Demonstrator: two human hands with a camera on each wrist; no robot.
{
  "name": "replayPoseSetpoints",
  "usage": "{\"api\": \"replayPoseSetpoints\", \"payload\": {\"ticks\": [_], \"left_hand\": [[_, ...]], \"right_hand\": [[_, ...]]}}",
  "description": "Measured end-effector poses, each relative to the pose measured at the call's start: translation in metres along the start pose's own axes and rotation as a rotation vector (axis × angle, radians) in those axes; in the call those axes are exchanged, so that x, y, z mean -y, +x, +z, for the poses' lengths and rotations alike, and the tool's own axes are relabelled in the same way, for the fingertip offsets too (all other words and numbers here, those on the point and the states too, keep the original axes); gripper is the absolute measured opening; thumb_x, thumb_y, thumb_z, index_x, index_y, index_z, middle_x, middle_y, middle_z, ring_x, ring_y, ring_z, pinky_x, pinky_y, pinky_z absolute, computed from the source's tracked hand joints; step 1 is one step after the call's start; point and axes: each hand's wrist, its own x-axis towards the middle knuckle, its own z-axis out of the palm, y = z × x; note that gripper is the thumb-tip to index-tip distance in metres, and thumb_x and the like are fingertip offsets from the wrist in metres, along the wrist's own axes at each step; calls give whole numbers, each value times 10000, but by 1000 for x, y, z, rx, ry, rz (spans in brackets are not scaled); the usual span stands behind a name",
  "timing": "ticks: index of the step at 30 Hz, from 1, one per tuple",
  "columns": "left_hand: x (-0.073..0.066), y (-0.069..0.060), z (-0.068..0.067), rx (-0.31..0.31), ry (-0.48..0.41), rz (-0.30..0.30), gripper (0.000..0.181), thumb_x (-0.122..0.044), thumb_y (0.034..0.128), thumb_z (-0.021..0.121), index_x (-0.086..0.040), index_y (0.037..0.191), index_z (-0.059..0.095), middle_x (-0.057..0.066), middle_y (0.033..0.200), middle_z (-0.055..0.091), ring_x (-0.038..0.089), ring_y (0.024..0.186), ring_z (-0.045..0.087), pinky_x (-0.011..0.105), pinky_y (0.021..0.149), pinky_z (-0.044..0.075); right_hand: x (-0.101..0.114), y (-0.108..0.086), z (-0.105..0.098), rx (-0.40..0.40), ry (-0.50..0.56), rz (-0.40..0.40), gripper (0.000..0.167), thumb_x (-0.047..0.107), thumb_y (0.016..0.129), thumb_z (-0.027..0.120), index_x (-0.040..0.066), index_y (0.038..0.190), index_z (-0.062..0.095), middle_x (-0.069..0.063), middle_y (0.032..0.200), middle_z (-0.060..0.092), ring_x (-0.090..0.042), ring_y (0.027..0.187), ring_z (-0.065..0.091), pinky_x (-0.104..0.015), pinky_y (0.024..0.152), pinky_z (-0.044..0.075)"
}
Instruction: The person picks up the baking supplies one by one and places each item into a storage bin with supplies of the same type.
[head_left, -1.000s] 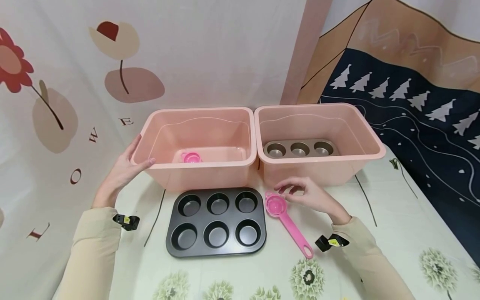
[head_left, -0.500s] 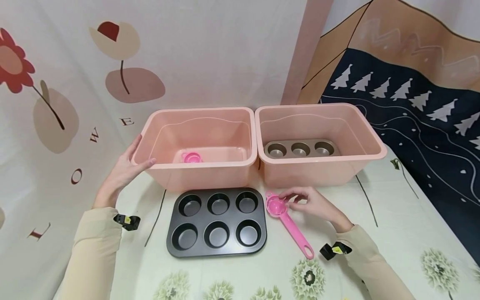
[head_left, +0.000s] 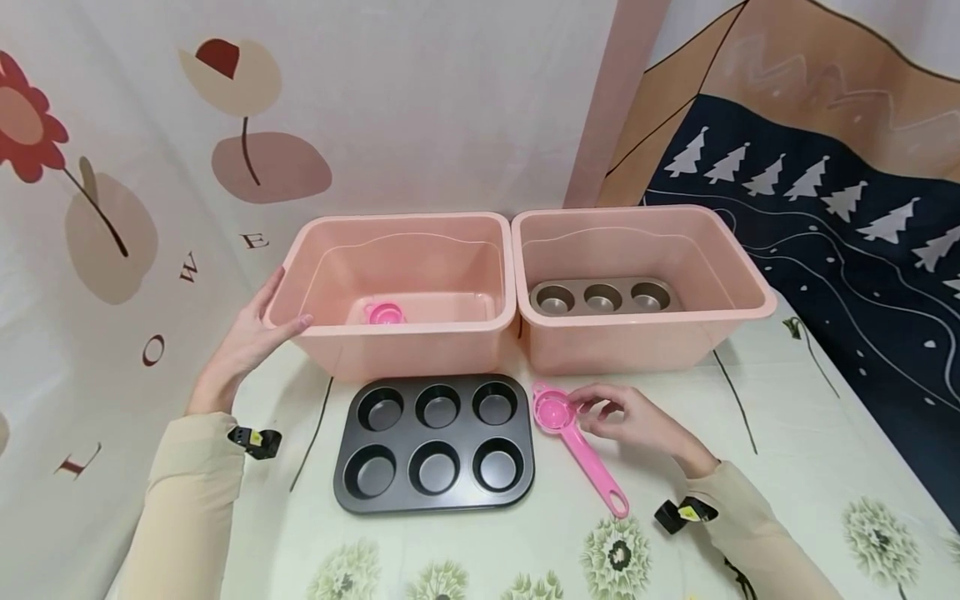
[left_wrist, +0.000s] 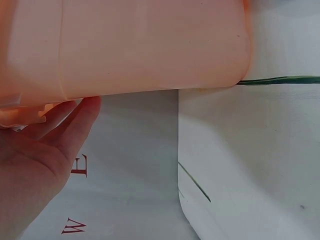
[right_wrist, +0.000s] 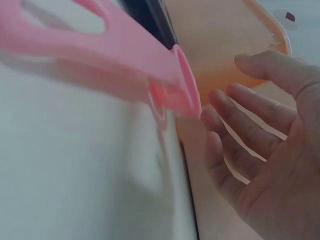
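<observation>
A pink long-handled egg separator (head_left: 555,412) lies on the table, handle toward the front right. My right hand (head_left: 626,417) hovers beside its bowl with loosely bent fingers, holding nothing; in the right wrist view the fingertips (right_wrist: 215,97) are close to the separator's rim (right_wrist: 189,82), and whether they touch cannot be told. My left hand (head_left: 243,346) holds the front left corner of the left pink tub (head_left: 405,330), thumb over the front rim and fingers along the side. In the left wrist view the fingers (left_wrist: 82,120) reach under the tub's edge, thumb hidden.
A dark muffin pan (head_left: 435,446) lies before the left tub, left of the separator. A small pink round item (head_left: 386,313) sits inside that tub. The right pink tub (head_left: 645,342) adjoins it and holds a brown muffin pan (head_left: 617,310). A printed curtain (head_left: 420,100) hangs behind.
My right hand has drawn back to the right and toward the front, from the separator's far end to beside its bowl. My left hand and the tubs have stayed in place.
</observation>
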Motion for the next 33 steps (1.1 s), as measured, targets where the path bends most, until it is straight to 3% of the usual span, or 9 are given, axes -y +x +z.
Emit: {"api": "replayPoseSetpoints", "payload": {"ticks": [11, 17, 24, 33], "left_hand": [[1, 1, -1, -6, 1, 4, 925, -230, 908, 663, -214, 1565, 11, 177, 1584, 122, 429, 1362, 232, 618, 1077, 161], [1, 2, 0, -6, 7, 2, 925, -238, 909, 662, -210, 1565, 10, 188, 1582, 112, 444, 1367, 219, 630, 1075, 148], [0, 2, 0, -6, -10, 11, 912, -225, 913, 653, -219, 1566, 17, 193, 1581, 118, 438, 1359, 231, 619, 1077, 155], [2, 2, 1, 2, -28, -8, 913, -222, 916, 647, -204, 1565, 5, 199, 1578, 128, 427, 1348, 246, 612, 1079, 162]], "right_hand": [[-3, -14, 1, 41, -16, 38, 477, 17, 825, 724, -23, 1272, 564, -107, 1035, 660, -275, 895, 620, -339, 751, 527], [-6, -18, 4, 116, -14, 65, 585, 74, 824, 749, -31, 1336, 487, -142, 1120, 604, -295, 953, 585, -366, 789, 518], [-5, -19, 8, 114, -57, 81, 655, 137, 814, 778, -12, 1365, 458, -136, 1176, 524, -274, 966, 538, -350, 799, 497], [-3, -15, 11, 142, -85, 94, 860, 182, 763, 809, 2, 1461, 341, -117, 1319, 462, -227, 1015, 526, -348, 858, 463]]}}
